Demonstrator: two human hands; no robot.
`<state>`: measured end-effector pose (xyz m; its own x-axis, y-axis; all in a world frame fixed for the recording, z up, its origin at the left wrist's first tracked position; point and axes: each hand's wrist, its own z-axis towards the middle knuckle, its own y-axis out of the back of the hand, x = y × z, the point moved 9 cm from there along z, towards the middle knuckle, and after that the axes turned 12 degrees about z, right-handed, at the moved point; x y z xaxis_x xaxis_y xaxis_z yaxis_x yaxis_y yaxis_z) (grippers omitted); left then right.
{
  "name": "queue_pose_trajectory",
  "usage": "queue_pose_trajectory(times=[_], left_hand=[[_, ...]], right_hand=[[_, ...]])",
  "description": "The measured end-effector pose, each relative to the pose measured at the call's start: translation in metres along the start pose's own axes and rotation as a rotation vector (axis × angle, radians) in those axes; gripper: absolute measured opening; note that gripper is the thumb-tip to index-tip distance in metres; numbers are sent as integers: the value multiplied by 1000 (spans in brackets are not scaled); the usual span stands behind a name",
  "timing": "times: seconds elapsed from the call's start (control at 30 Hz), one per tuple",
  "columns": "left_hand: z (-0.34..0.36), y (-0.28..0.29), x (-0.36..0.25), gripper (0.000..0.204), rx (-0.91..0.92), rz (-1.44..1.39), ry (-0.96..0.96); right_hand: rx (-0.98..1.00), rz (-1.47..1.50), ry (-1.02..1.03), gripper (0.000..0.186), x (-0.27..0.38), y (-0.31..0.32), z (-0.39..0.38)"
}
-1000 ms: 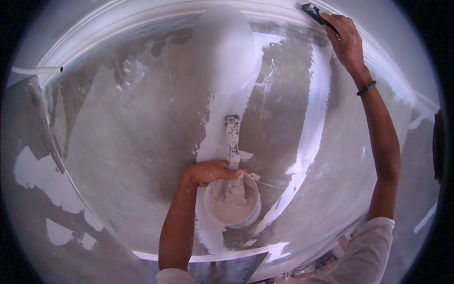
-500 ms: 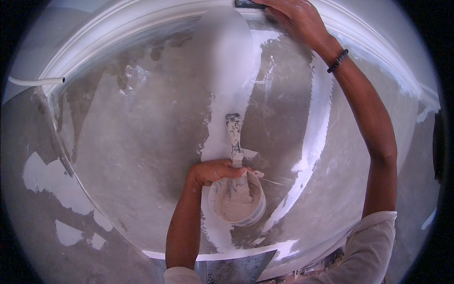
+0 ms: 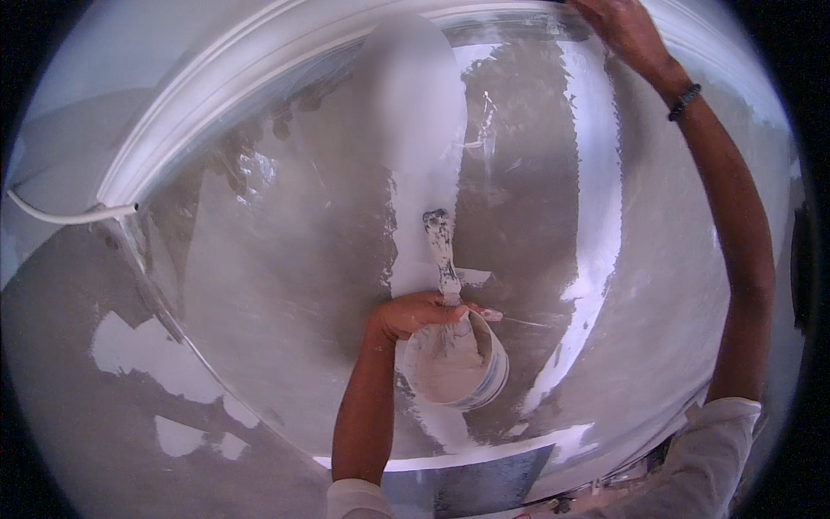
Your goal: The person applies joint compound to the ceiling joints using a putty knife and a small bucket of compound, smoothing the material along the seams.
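My left hand (image 3: 421, 313) is closed on the rim of a white tub (image 3: 494, 381) of pale filler paste (image 3: 439, 368). Its thumb pins a paste-smeared putty knife (image 3: 441, 246) whose handle stands up out of the tub; the blade end is down in the paste. High at the right, my right hand (image 3: 629, 36) reaches against the top of the grey wall, beside the white moulding. Its fingers are bent, and the tips run past the picture's upper edge. The dark flat tool they hold is almost wholly out of view.
White stripes of filler (image 3: 596, 173) run down the grey plastered surface (image 3: 303, 259). Ribbed white moulding (image 3: 186, 112) curves along the top. A white tube (image 3: 73, 216) pokes out at the left, near a corner edge. A pale blurred oval (image 3: 415, 95) covers the upper middle.
My right hand has swept to the right along the moulding, and its tool has mostly left the picture. The view has shifted slightly; the left hand still holds tub and putty knife.
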<state>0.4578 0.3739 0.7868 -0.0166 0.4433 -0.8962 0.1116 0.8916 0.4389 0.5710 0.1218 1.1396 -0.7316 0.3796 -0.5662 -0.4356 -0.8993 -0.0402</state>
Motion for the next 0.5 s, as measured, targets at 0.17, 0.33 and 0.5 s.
queue_pose_trajectory(times=[0.17,0.33,0.5], left_hand=[[12,-7,-14,46,15,64,58],[15,-3,0,47,36,24,44],[15,-4,8,46,95,-92,36]], right_hand=[[-175,-1,-118,18,-30,54,-67],[-43,83,36,21,23,24,-70],[-167,267,127,21,55,16,-43]])
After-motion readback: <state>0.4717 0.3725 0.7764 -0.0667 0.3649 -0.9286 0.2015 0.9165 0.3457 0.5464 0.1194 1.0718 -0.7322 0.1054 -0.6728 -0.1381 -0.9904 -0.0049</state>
